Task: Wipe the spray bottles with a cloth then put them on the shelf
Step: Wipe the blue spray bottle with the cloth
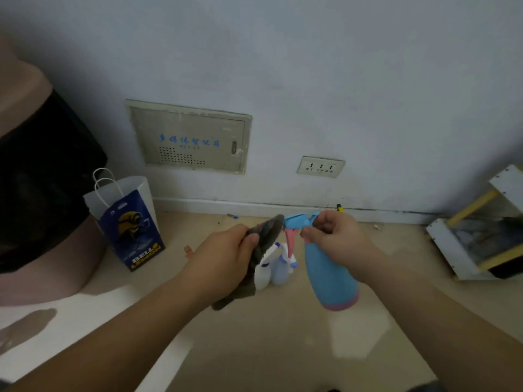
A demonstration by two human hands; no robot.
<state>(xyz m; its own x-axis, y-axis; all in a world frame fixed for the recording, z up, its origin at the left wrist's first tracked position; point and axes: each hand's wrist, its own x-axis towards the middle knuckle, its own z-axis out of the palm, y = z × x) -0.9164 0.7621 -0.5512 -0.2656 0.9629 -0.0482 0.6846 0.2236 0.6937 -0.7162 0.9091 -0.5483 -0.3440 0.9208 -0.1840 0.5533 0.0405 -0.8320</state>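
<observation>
- Spray bottle (331, 278), blue with a pink base band, is held in the air above the floor (283, 349). It is tilted, with its base toward the camera and its head toward the wall.
- The right hand (336, 241) grips it at the neck, fingers curled round just under the blue spray head (297, 220). The pink trigger (290, 236) hangs free in front of the knuckles.
- The left hand (226, 250) clutches a bunched grey cloth (270, 227). The upper fold meets the nozzle end of the head, and the rest droops below the wrist.
- The bottle looks like stiff, smooth plastic and is probably light. Its body is opaque, so how full it is cannot be told.
- The neck seems the safest hold: it is narrow, and the head above stops the hand from slipping. The wide body could slide in a damp palm.
- Fingers are best kept off the trigger while wiping, since a squeeze could spray.
- The cloth is soft and limp, so it should wrap easily round the head and body.
- Two smaller bottles, a white one (261, 274) and a pale one (280, 271), stand close together on the floor beneath the hands.
- The white shelf (444, 247) sits against the wall at the right, well apart from the bottles.
</observation>
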